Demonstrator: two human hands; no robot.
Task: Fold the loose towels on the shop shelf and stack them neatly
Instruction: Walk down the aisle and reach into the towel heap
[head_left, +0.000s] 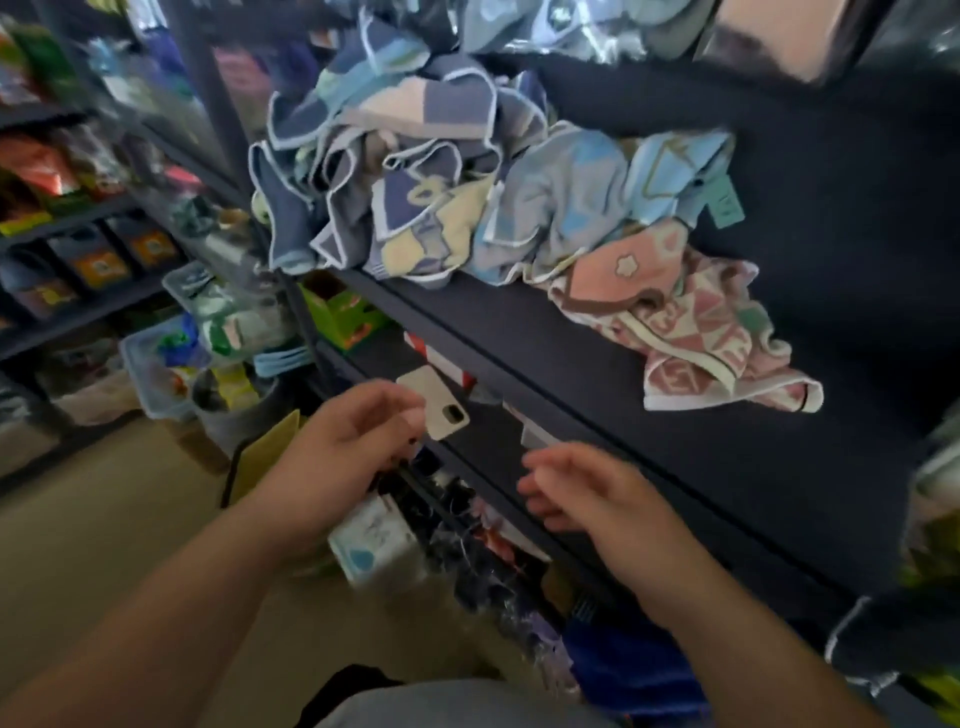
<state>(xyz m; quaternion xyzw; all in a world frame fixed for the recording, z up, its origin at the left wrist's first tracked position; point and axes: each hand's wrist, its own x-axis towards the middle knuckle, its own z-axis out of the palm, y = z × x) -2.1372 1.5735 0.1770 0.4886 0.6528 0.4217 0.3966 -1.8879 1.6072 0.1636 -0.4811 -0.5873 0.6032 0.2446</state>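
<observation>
Crumpled patterned towels (415, 208) heaped along dark flat shelf (571, 389) back edge — left hand (358, 441), right hand (587, 499) loosely curled, empty

Crumpled blue towels (415, 171) heap on the dark shelf (571, 364), a pink towel (691, 322) beside them. Below, the left grip (353, 447) and right grip (587, 493) hover, fingers loosely curled.

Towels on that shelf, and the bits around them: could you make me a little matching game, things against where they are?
1 pink towel; 2 navy towel; 3 phone; 4 right hand

A left end of the pile; B holding nothing; C right end of the pile; D cream, under the towel shelf

Pairs: 1-C, 2-A, 3-D, 4-B
</observation>
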